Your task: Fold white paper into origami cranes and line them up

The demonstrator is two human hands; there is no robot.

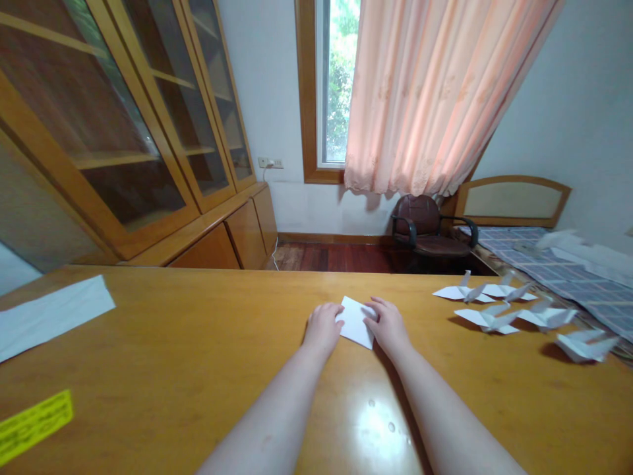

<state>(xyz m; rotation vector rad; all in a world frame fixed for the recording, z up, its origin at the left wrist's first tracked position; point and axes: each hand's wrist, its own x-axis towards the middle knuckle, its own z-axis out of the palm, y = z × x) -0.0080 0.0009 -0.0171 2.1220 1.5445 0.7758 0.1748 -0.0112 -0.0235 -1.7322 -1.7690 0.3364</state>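
A small folded white paper (357, 323) lies on the wooden table (198, 369), between my two hands. My left hand (324, 326) is closed on the paper's left edge, thumb and fingers at its rim. On the opposite side my right hand (388, 323) grips the right edge, its thumb on the paper and its fingers bent over the upper right corner. The underside of the paper is hidden.
Several folded paper birds (489, 318) stand at the table's right. At the left lie a white sheet (54, 316) and a yellow label (37, 425). Beyond the table are a brown chair (428, 227), a bed (568, 264) and a glass-door cabinet (198, 218).
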